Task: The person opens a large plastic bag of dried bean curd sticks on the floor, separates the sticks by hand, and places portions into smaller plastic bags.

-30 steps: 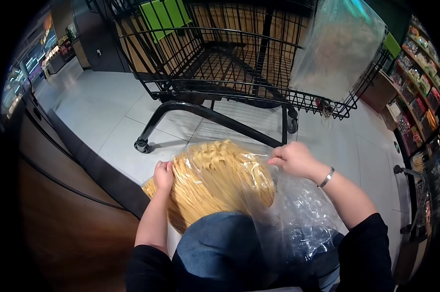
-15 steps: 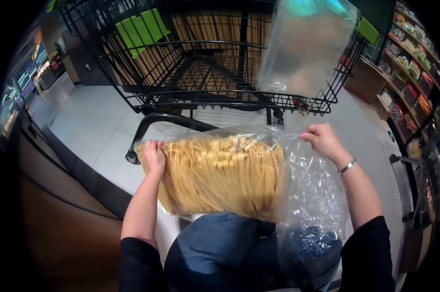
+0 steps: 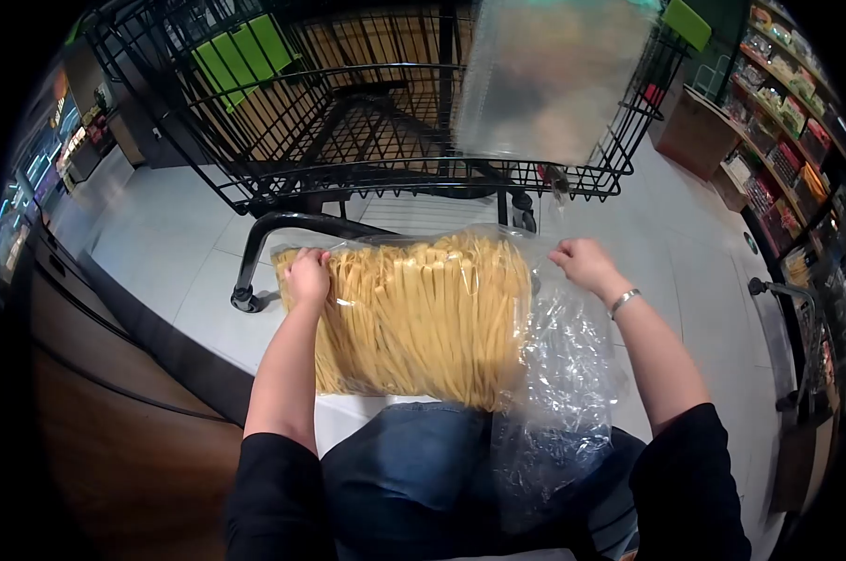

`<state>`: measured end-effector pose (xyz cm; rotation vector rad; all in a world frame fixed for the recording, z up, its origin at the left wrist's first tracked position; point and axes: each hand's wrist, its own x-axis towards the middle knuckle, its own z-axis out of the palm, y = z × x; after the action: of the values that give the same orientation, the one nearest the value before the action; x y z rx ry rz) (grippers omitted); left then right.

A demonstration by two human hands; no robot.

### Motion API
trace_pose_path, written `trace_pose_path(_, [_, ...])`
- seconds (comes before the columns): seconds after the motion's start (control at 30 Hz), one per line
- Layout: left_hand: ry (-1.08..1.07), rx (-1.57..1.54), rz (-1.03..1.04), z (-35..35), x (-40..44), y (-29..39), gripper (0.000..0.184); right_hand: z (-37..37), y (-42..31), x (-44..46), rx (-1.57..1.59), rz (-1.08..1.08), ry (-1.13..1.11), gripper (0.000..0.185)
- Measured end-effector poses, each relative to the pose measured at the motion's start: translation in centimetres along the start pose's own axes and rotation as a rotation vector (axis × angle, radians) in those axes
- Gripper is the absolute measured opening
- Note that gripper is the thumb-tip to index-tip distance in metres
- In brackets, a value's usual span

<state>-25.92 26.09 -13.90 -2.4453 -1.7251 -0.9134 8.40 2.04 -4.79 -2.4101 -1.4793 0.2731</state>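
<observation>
A large clear plastic bag (image 3: 568,374) lies across my knees, with long, flat yellow strips (image 3: 423,318) that look like noodles or dried tofu sticks packed inside. They stand side by side in the left part; the right part of the bag is loose, crinkled film hanging down over my leg. My left hand (image 3: 308,276) is closed on the bag's upper left edge, thumb on top. Out at the upper right, my right hand (image 3: 586,265) pinches the loose film by its top edge. A silver band (image 3: 626,300) circles my right wrist.
In front stands a black wire shopping cart (image 3: 348,178) with green panels, and a clear plastic sheet or bag (image 3: 549,84) hangs over its right side. Stocked shelves (image 3: 788,122) line the right. A brown wooden counter (image 3: 123,421) is close on my left.
The view has shifted slightly, so the cart appears further left. My hands have come a little closer together and up, and the loose film has drawn in toward the strips. Both grips stay closed.
</observation>
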Motion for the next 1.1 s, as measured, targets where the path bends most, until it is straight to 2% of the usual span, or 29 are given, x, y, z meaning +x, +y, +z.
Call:
trace_pose_path(0.13, [-0.038,0.001,-0.058,2.2,-0.2,0.2,0.022,-0.2,0.1,0.1,0.072,0.060,-0.041,0.030])
trace_pose_path(0.2, [0.024,-0.235,0.001,2.9,-1.2,-0.1,0.028,-0.2,1.0,-0.6,0.103,0.086,-0.041,0.031])
trace_pose_path(0.27, [0.035,-0.309,0.068,1.1,-3.2,1.3,0.031,0.1,2.4,-1.3,-0.028,-0.123,0.380,0.033])
trace_pose_path(0.3, [0.053,-0.379,0.125,-0.4,-4.6,2.1,0.035,-1.7,1.9,-3.0,-0.030,-0.115,0.383,0.033])
trace_pose_path(0.37, [-0.034,-0.415,0.224,-3.8,-9.4,3.4,0.037,-8.2,-0.7,-8.5,0.079,0.071,0.208,0.033])
trace_pose_path(0.43, [-0.047,-0.483,0.288,-6.7,-11.4,4.5,0.036,-10.1,-0.8,-11.7,0.050,-0.047,0.356,0.027])
trace_pose_path(0.57, [-0.209,-0.643,0.377,-15.4,-20.0,8.1,0.024,-18.1,-0.4,-24.6,0.064,-0.354,0.252,0.011])
trace_pose_path(0.6, [-0.261,-0.687,0.408,-17.0,-21.6,9.0,0.022,-18.4,-0.6,-26.9,0.060,-0.346,0.257,0.011])
trace_pose_path(0.63, [-0.270,-0.690,0.395,-17.5,-21.7,9.3,0.022,-18.3,-0.8,-27.9,0.386,-0.319,0.244,0.009])
trace_pose_path(0.67, [-0.391,-0.812,0.537,-20.8,-23.5,11.9,0.024,-18.6,-1.0,-30.5,0.685,-0.283,0.242,0.006])
trace_pose_path(0.7, [-0.407,-0.913,0.581,-22.6,-24.6,13.3,0.024,-18.4,-1.5,-32.6,0.677,-0.285,0.247,0.006])
trace_pose_path(0.73, [-0.472,-0.889,0.631,-23.8,-24.0,13.8,0.038,-17.6,-2.5,-33.2,0.848,-0.256,0.295,0.004])
trace_pose_path(0.77, [-0.690,-1.215,0.611,-26.3,-25.2,15.5,0.062,-17.4,-3.2,-34.8,1.005,-0.240,0.359,0.003])
trace_pose_path(0.8, [-0.823,-1.450,0.515,-28.0,-26.2,16.3,0.080,-17.4,-3.4,-36.0,0.999,-0.285,0.345,0.003])
trace_pose_path(0.83, [-0.779,-1.594,0.467,-29.2,-26.2,17.2,0.077,-17.0,-3.7,-36.0,0.998,-0.314,0.321,0.004])
trace_pose_path(0.87, [-0.722,-1.738,0.427,-30.7,-26.7,18.0,0.074,-16.1,-4.3,-36.5,0.868,-0.366,0.270,0.007])
trace_pose_path(0.9, [-0.722,-1.731,0.438,-32.1,-26.9,18.1,0.074,-15.2,-5.1,-36.7,0.740,-0.411,0.223,0.009])
trace_pose_path(0.93, [-0.840,-1.651,0.460,-33.1,-26.4,17.7,0.067,-14.5,-6.0,-36.5,0.745,-0.410,0.222,0.009])
trace_pose_path(0.97, [-0.944,-1.555,0.497,-34.0,-26.4,17.4,0.060,-13.5,-6.9,-36.7,0.671,-0.517,0.282,0.012])
trace_pose_path(1.0, [-0.909,-1.403,0.525,-35.0,-26.8,17.6,0.035,-13.1,-7.7,-36.5,0.604,-0.658,0.333,0.016])
trace_pose_path(1.07, [-0.904,-1.151,0.635,-35.4,-27.6,16.9,0.016,-11.9,-8.5,-36.9,0.616,-0.719,0.313,0.021])
trace_pose_path(1.1, [-0.836,-1.086,0.588,-36.0,-27.8,16.4,0.016,-11.3,-8.6,-36.9,0.630,-0.713,0.292,0.024])
